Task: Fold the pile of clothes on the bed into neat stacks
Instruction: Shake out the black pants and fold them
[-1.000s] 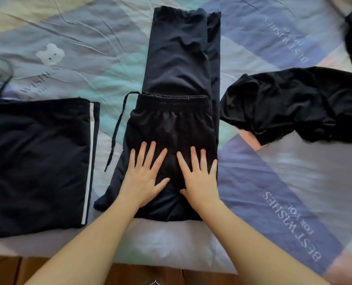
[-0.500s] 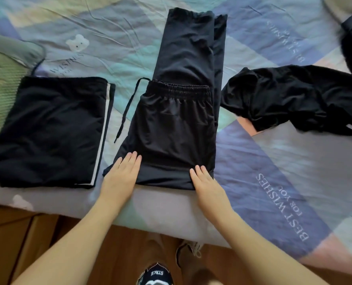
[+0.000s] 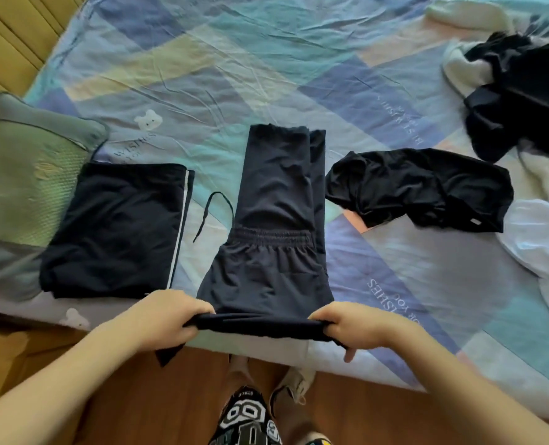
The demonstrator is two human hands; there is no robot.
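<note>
Both hands, left hand (image 3: 167,319) and right hand (image 3: 359,326), now pinch the dark trousers' (image 3: 273,252) near fold, no longer flat; I read another fold coming.

Two hands: left hand (image 3: 167,317), right hand (image 3: 361,326), each gripping the near fold of one pair of dark trousers (image 3: 276,220). One folded dark garment with a white stripe (image 3: 115,229) at left. One loose black garment (image 3: 420,191) at right. One heap of black and white clothes (image 3: 517,101) at far right, number within unclear. One white garment (image 3: 542,239). One green pillow (image 3: 22,175). One patterned sheet (image 3: 234,59). One drawstring (image 3: 209,216). Two feet (image 3: 294,385) below.
</note>
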